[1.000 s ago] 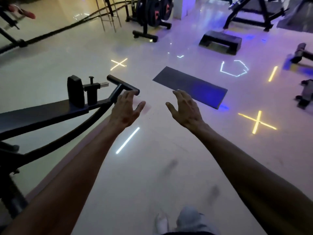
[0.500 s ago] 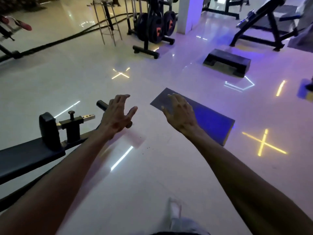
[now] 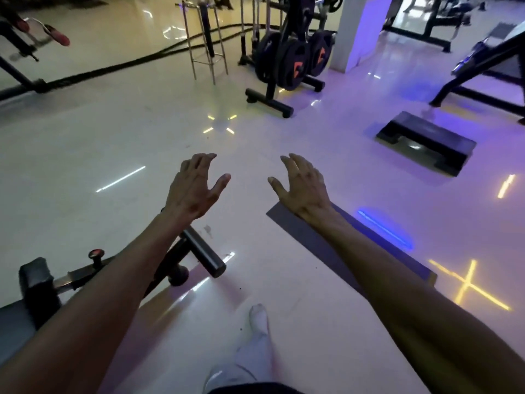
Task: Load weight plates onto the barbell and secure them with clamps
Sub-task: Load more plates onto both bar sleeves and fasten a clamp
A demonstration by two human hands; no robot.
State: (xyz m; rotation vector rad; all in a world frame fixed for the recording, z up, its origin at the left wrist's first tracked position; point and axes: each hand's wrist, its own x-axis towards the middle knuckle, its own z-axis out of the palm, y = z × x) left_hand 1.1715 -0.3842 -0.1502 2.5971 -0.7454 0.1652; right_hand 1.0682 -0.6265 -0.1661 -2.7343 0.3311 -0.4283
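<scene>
Both hands out in front, empty. Left hand [image 3: 196, 186]: fingers spread and slightly curled, thumb out to the side, palm down, holding and touching nothing. Right hand [image 3: 301, 184]: same posture, fingers splayed, thumb angled inward, nothing in it. A clear gap of bare floor shows between the two thumbs.

Weight plates [image 3: 292, 62]: black discs with orange markings, hung upright on a black plate rack [image 3: 270, 100] well ahead of the hands, beyond open floor. No barbell or clamp can be made out for certain.

Left forearm crosses over the end of a black bench [image 3: 37, 291], whose round black handle bar [image 3: 203, 257] sticks out just below the wrist. Whether arm and bar touch, cannot tell. A red-topped knob [image 3: 96, 254] stands on the bench frame.

Right forearm passes over a dark grey mat [image 3: 312, 240] lying flat on the floor.

Floor [image 3: 85, 143]: pale, glossy, reflecting white, yellow and blue light strips. Black step platform [image 3: 426, 142] to the right, ahead of the mat. A thick black rope [image 3: 136, 62] trails across the far left. A metal stool frame [image 3: 206, 41] stands left of the rack. White pillar [image 3: 355, 29] behind the plates, lit violet. One foot in a white sock [image 3: 257, 334] at the lower centre.
</scene>
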